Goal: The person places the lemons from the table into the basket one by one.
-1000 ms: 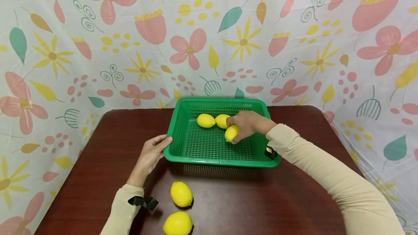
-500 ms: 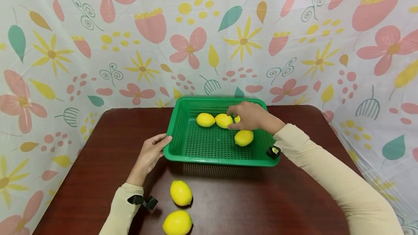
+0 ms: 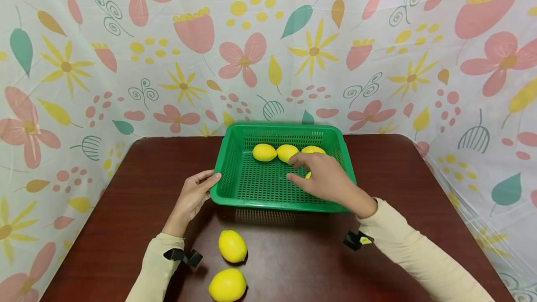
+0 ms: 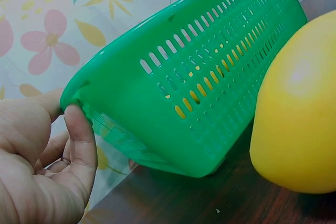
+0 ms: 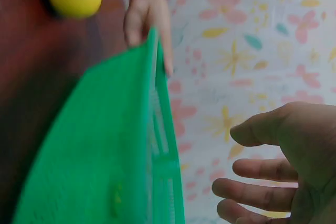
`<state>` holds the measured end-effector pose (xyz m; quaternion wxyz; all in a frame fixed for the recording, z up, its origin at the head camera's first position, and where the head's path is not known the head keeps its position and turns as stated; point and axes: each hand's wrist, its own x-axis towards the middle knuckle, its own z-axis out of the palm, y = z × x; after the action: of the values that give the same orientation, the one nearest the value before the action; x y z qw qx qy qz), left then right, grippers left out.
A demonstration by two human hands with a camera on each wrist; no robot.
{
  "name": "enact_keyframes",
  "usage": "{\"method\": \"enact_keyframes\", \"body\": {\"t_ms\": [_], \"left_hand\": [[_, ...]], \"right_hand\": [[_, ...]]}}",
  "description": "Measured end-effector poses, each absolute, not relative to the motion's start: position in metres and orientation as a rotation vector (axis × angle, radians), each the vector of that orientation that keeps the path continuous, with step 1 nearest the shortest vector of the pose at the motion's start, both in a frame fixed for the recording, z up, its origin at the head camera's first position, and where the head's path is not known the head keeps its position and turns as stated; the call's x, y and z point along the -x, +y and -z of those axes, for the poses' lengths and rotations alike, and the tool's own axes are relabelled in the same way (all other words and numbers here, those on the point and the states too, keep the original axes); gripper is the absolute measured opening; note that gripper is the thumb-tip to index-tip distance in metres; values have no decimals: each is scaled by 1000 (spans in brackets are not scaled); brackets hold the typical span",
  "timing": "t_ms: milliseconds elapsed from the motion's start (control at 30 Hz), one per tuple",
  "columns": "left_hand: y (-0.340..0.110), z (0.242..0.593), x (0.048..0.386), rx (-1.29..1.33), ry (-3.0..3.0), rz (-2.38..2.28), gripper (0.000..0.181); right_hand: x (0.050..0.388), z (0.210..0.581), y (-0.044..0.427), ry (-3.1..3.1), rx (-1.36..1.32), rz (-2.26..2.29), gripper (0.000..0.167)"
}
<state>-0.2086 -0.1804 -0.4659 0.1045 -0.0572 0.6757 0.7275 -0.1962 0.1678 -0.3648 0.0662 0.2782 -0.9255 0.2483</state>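
Observation:
My left hand [image 3: 195, 199] pinches the left rim of a green perforated plastic basket [image 3: 268, 206] between thumb and fingers, as the left wrist view [image 4: 131, 93] also shows. Over the basket's right part is my right hand [image 3: 323, 178], fingers loosely bent and holding nothing. Along the basket's back wall lie a left lemon [image 3: 264, 152], a middle lemon [image 3: 287, 153] and a right lemon [image 3: 313, 149]. Another lemon [image 3: 308, 175] is mostly hidden behind the right hand. On the table, a farther lemon [image 3: 232, 246] and a nearer lemon [image 3: 228, 285] lie in front of the basket.
The dark reddish-brown table [image 3: 293, 255] carries the basket and loose lemons. A floral-patterned sheet [image 3: 268, 59] hangs behind and at both sides. Black straps with small mounts sit on the left wrist [image 3: 182, 256] and right wrist [image 3: 357, 240].
My right hand let go of a lemon inside the basket, then drew back toward the near right and up. The left hand keeps its grip on the rim.

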Motion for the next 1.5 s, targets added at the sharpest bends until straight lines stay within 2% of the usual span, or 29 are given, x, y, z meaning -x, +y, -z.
{"method": "enact_keyframes", "body": {"t_ms": [333,700,967,1233,1500], "left_hand": [[-180,464,207,169,1979,-2159,55],[-181,466,207,161,1949,-2177,56],[-181,465,207,146,1967,-2166,57],[-180,466,207,166,1973,-2164,56],[-180,467,207,148,1963,-2175,56]], "right_hand": [[149,370,147,-2681,-919,-835,31],[117,386,108,-2664,-1179,-898,32],[106,416,86,-2724,-1312,-858,34],[106,441,69,-2799,-1281,-754,36],[113,454,56,-2893,-1184,-602,57]]}}
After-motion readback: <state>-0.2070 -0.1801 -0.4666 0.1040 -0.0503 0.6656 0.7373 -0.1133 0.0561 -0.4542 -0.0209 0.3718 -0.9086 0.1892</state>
